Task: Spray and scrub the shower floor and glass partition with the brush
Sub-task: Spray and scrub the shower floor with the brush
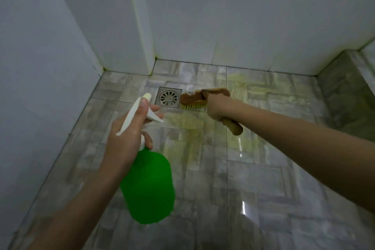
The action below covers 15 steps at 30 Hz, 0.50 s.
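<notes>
My left hand [125,138] grips a green spray bottle [149,186] by its white trigger head [140,113], nozzle aimed toward the floor ahead, fingers on the trigger. My right hand [217,107] is closed on the wooden handle of a scrub brush [194,98]. Its yellow bristles press on the grey tiled shower floor [263,168], just right of the drain. A yellowish wet film covers the tiles around and behind the brush.
A square metal floor drain [168,98] lies between the spray nozzle and the brush head. White tiled walls [243,16] close in at the back and left. A raised tiled ledge [349,95] runs along the right side.
</notes>
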Motion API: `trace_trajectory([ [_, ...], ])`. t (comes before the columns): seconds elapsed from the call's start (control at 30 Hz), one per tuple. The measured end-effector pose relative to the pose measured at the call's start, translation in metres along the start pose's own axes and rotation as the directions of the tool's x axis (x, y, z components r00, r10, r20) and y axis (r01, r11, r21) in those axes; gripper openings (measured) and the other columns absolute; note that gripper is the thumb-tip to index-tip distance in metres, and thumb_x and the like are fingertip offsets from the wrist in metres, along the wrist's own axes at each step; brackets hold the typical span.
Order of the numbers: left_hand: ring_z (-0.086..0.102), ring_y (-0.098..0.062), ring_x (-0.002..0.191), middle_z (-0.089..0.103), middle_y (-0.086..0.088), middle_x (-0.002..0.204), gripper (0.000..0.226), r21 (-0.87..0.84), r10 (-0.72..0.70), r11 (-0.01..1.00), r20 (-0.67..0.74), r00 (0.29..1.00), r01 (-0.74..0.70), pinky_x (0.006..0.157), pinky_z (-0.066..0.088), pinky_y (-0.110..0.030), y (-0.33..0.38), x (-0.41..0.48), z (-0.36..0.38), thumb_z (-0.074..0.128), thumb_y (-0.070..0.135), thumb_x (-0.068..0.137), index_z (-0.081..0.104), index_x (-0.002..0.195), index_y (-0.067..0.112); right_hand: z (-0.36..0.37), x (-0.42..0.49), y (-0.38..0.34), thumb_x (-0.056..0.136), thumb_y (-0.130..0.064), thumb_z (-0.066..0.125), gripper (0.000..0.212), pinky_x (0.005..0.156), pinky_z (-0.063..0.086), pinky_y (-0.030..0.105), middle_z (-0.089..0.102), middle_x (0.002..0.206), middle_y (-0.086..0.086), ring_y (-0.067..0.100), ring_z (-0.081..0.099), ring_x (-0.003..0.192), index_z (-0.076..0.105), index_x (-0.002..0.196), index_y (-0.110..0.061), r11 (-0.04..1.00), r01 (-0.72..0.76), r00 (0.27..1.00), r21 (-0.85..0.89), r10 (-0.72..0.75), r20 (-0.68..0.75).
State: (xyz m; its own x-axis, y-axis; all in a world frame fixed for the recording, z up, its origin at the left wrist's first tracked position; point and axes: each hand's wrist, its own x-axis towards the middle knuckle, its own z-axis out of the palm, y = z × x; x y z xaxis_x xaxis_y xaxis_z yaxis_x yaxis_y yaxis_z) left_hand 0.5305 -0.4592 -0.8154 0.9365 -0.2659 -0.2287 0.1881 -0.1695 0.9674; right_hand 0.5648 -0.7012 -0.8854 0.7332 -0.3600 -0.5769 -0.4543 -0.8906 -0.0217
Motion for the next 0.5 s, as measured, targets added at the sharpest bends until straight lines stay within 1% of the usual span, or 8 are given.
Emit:
trace_trajectory([
  [0.07, 0.05, -0.014, 0.04, 0.078, 0.01, 0.099, 0.036, 0.029, -0.01, 1.0, 0.009, 1.0, 0.01, 0.053, 0.048, -0.027, -0.01, -0.001, -0.012, 0.045, 0.064, 0.085, 0.076, 0.083, 0.045, -0.002, 0.016, -0.006, 0.091, 0.0, 0.044, 0.074, 0.047, 0.044, 0.032, 0.059, 0.106, 0.019, 0.022, 0.052, 0.057, 0.006, 0.154, -0.008, 0.999, -0.013, 0.997, 0.032, 0.015, -0.073],
  [0.13, 0.049, -0.013, 0.039, 0.078, 0.01, 0.099, 0.037, 0.053, -0.011, 0.999, 0.033, 0.999, 0.009, 0.051, 0.047, -0.025, -0.016, -0.001, -0.025, 0.045, 0.064, 0.084, 0.076, 0.083, 0.043, -0.012, 0.045, -0.009, 0.092, -0.002, 0.041, 0.076, 0.05, 0.044, 0.034, 0.06, 0.115, 0.021, 0.025, 0.053, 0.063, -0.002, 0.154, -0.012, 0.992, -0.054, 0.987, 0.113, 0.07, -0.146],
  [0.2, 0.048, -0.014, 0.04, 0.078, 0.014, 0.097, 0.032, 0.079, -0.005, 0.997, 0.032, 0.999, 0.002, 0.053, 0.046, -0.028, -0.019, 0.002, -0.039, 0.043, 0.065, 0.085, 0.073, 0.078, 0.055, -0.012, 0.06, -0.017, 0.093, -0.004, 0.04, 0.076, 0.049, 0.044, 0.034, 0.061, 0.105, 0.019, 0.025, 0.054, 0.064, -0.005, 0.154, -0.014, 0.975, -0.093, 0.969, 0.202, 0.135, -0.208],
  [0.23, 0.049, -0.016, 0.042, 0.078, 0.015, 0.096, 0.031, 0.084, 0.007, 0.996, 0.018, 1.0, -0.008, 0.055, 0.046, -0.029, -0.021, 0.004, -0.046, 0.043, 0.064, 0.086, 0.071, 0.076, 0.059, -0.004, 0.059, -0.02, 0.094, -0.005, 0.039, 0.075, 0.048, 0.043, 0.033, 0.06, 0.094, 0.015, 0.023, 0.053, 0.062, -0.005, 0.154, -0.015, 0.968, -0.102, 0.961, 0.231, 0.156, -0.23],
  [0.3, 0.053, -0.026, 0.05, 0.078, 0.016, 0.095, 0.03, 0.069, 0.029, 0.997, -0.021, 0.999, -0.028, 0.059, 0.044, -0.032, -0.025, 0.01, -0.06, 0.044, 0.06, 0.09, 0.07, 0.075, 0.062, 0.028, 0.032, -0.028, 0.093, -0.004, 0.037, 0.077, 0.051, 0.043, 0.035, 0.05, 0.075, 0.006, 0.022, 0.053, 0.063, -0.006, 0.154, -0.023, 0.95, -0.073, 0.951, 0.304, 0.158, -0.267],
  [0.37, 0.054, -0.028, 0.051, 0.078, 0.015, 0.094, 0.03, 0.052, 0.038, 0.998, -0.032, 0.999, -0.036, 0.061, 0.044, -0.034, -0.025, 0.015, -0.068, 0.045, 0.06, 0.09, 0.07, 0.073, 0.064, 0.062, -0.006, -0.036, 0.092, -0.003, 0.037, 0.081, 0.051, 0.042, 0.035, 0.047, 0.071, 0.003, 0.02, 0.054, 0.062, -0.009, 0.153, -0.031, 0.923, -0.064, 0.955, 0.379, 0.167, -0.246],
  [0.43, 0.055, -0.024, 0.047, 0.079, 0.01, 0.093, 0.028, 0.041, 0.04, 0.998, -0.042, 0.998, -0.039, 0.061, 0.045, -0.034, -0.025, 0.02, -0.072, 0.046, 0.064, 0.088, 0.069, 0.071, 0.064, 0.064, -0.005, -0.037, 0.092, -0.003, 0.037, 0.082, 0.049, 0.042, 0.034, 0.048, 0.072, 0.004, 0.019, 0.052, 0.06, -0.009, 0.152, -0.035, 0.93, -0.065, 0.948, 0.362, 0.171, -0.269],
  [0.5, 0.064, -0.043, 0.063, 0.078, -0.003, 0.096, 0.028, 0.051, 0.052, 0.997, -0.058, 0.997, -0.049, 0.062, 0.047, -0.04, -0.026, 0.026, -0.072, 0.049, 0.066, 0.091, 0.07, 0.072, 0.063, 0.036, 0.031, -0.032, 0.094, -0.005, 0.036, 0.076, 0.054, 0.044, 0.036, 0.048, 0.075, 0.006, 0.02, 0.051, 0.06, -0.004, 0.154, -0.03, 0.93, -0.062, 0.939, 0.361, 0.177, -0.294],
])
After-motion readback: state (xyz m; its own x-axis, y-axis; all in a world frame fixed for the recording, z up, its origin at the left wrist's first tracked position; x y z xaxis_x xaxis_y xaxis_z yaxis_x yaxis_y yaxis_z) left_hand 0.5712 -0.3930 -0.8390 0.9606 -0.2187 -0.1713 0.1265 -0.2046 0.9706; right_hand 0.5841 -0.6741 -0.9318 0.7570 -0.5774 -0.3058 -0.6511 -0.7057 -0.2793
